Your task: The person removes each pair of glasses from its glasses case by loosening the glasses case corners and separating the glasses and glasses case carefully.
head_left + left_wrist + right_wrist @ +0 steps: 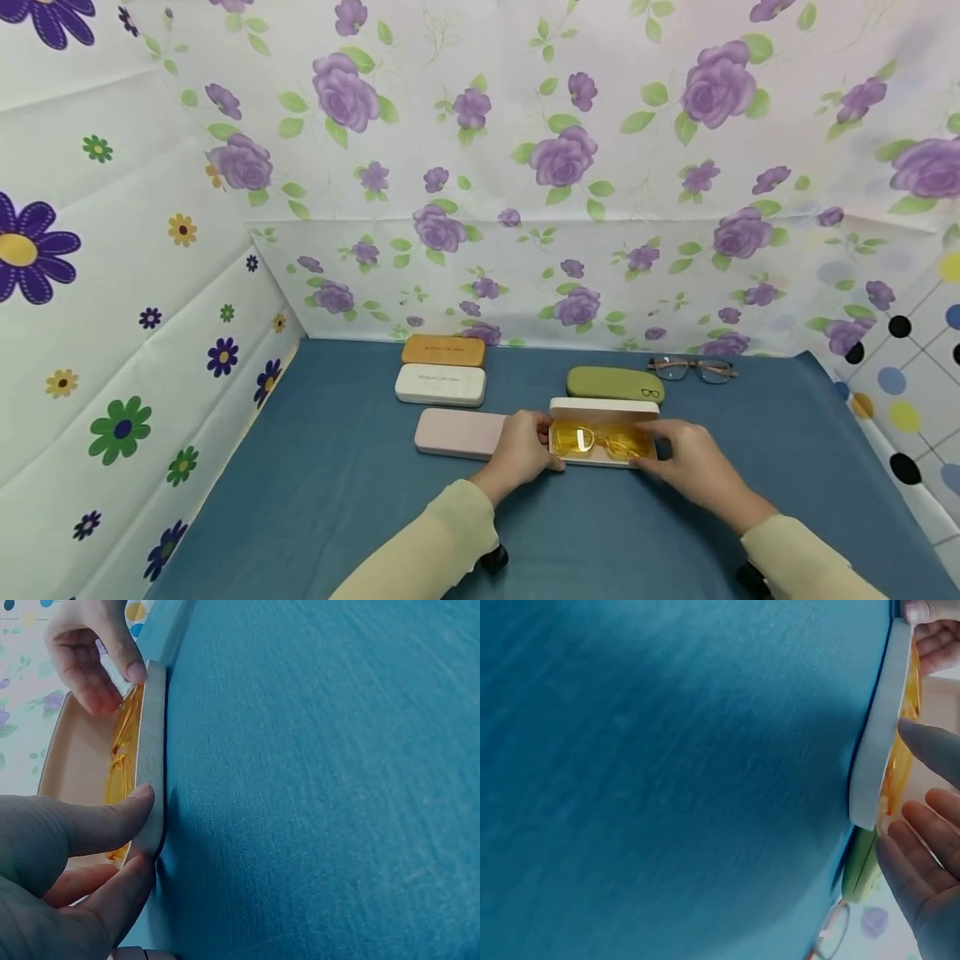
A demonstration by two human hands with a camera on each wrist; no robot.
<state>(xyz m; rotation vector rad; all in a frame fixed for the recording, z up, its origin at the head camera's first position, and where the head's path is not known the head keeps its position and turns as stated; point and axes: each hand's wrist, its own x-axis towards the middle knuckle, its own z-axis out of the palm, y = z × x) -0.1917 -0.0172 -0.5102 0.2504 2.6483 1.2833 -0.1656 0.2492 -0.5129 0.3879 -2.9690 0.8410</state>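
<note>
An open white glasses case [604, 406] with a pale pink lining stands on the blue cloth, its lid raised at the back. Yellow-tinted glasses [576, 440] lie inside it, lenses along the front wall. At the case's left end my left hand [519, 448] pinches the corner, thumb on the front rim, as the left wrist view shows. My right hand [693, 467] is at the right end. Its thumb touches the front rim by the glasses, while the other fingers [930, 832] reach loosely spread past the end. A closed pink case [457, 432] lies left, partly behind my left hand.
Behind the open case lies a green case [611, 383], with clear-lensed glasses [692, 369] to its right. A white case [440, 385] and an orange case [442, 351] sit together at the back left. Flowered cloth walls [480, 192] border the table.
</note>
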